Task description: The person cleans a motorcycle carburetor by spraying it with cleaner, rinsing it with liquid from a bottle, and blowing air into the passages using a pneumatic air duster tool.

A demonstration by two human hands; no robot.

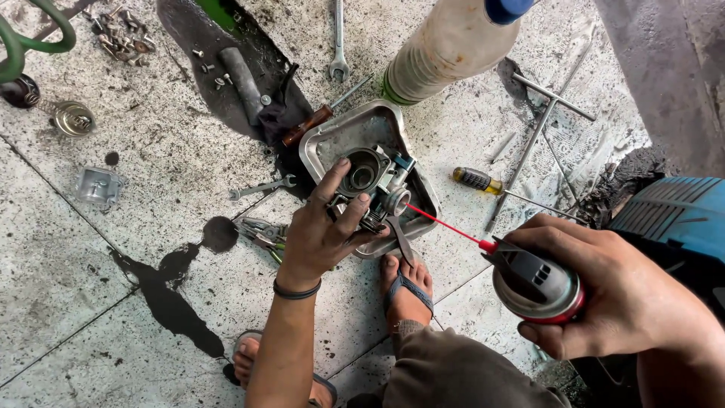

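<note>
Floor, left third: I log pale speckled tiles (68,264) with a dark oil spill (170,291) trailing toward the lower edge; a small square metal part (97,186) and a round metal cap (73,118) lie well apart from the work, leaving open room on this side.

Centre-left clutter: a combination wrench (260,187) and pliers (263,230) lie just beside my left wrist; a grey tube (242,85) and a brown-handled tool (307,125) lie in another dark patch above.

Left hand (321,238): fingers spread and curled around the carburettor (370,185), gripping it by its round throat, thumb on the near side.

Carburettor: grey cast metal, grimy, open bore facing up, held over a dented metal tray (419,162) on the floor, above my sandalled foot (406,291).

Upper centre: a plastic bottle (445,45) crowds the tray's far edge; a spanner (338,45) lies beside it.

Right of tray: a yellow-handled screwdriver (477,180) and a T-handle wrench (540,113); little free floor.

Right hand (612,291): clenched around a spray can (540,283), its red straw (445,225) reaching to the carburettor.
</note>
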